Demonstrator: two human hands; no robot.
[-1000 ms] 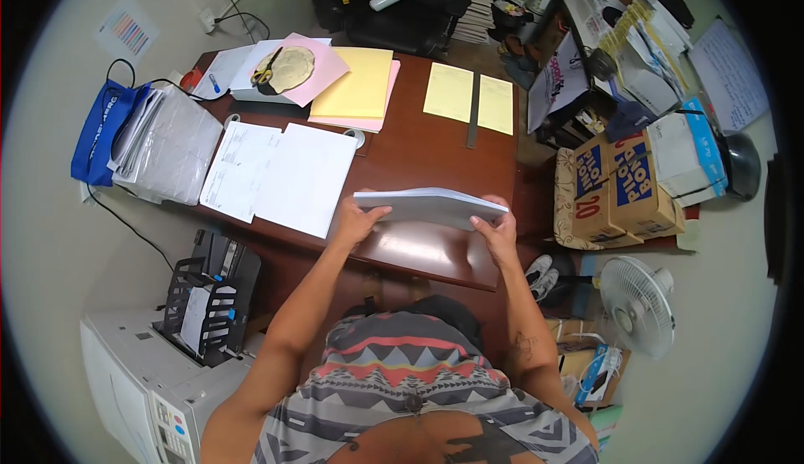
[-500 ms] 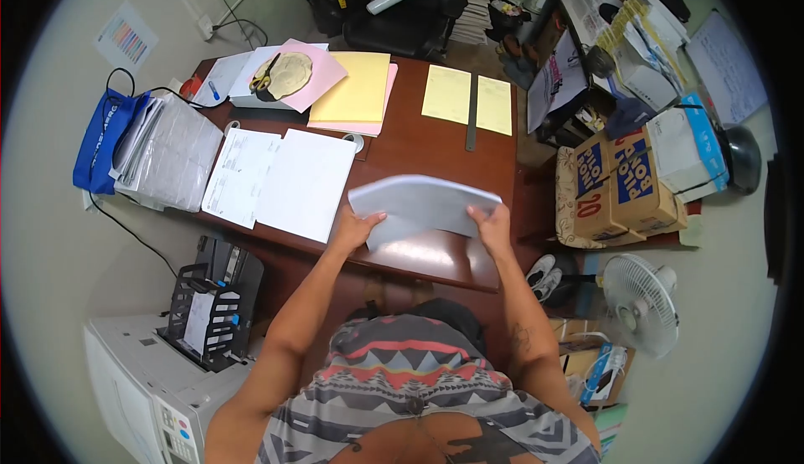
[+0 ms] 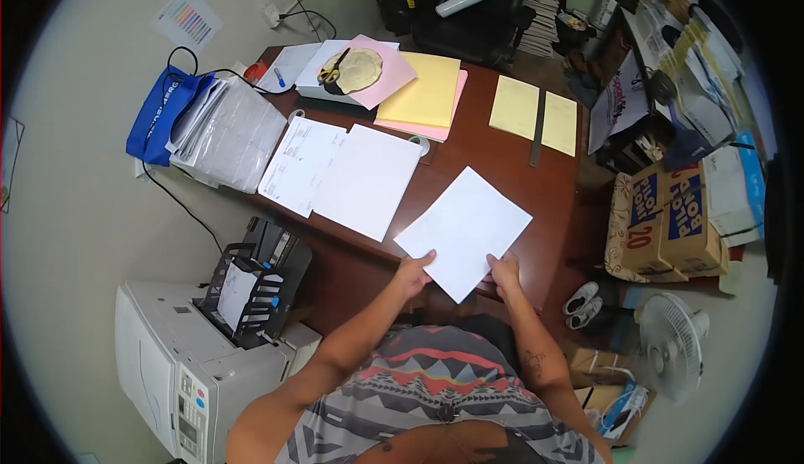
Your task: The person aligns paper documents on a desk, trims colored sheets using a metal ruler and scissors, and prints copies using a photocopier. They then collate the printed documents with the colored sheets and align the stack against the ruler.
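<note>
A stack of white paper (image 3: 463, 234) is held between my two hands over the front of the desk, turned so that one corner points toward me. My left hand (image 3: 413, 272) grips its left lower edge, thumb on top. On the right lower edge, my right hand (image 3: 503, 272) pinches it the same way. Fingers under the paper are hidden. Left of it on the desk lie a blank white stack (image 3: 368, 181) and a printed form sheet (image 3: 302, 165), side by side.
Yellow pads (image 3: 533, 115) with a dark ruler (image 3: 538, 127) lie at the desk's right. Yellow and pink paper (image 3: 425, 100) and scissors (image 3: 335, 70) are at the back. A printer (image 3: 151, 338) stands lower left; boxes (image 3: 670, 221) and a fan (image 3: 670, 342) are right.
The paper stack has gone from raised and bowed to flat and turned cornerwise, its top face now showing. Both hands have stayed on it. The whole view has shifted and tilted.
</note>
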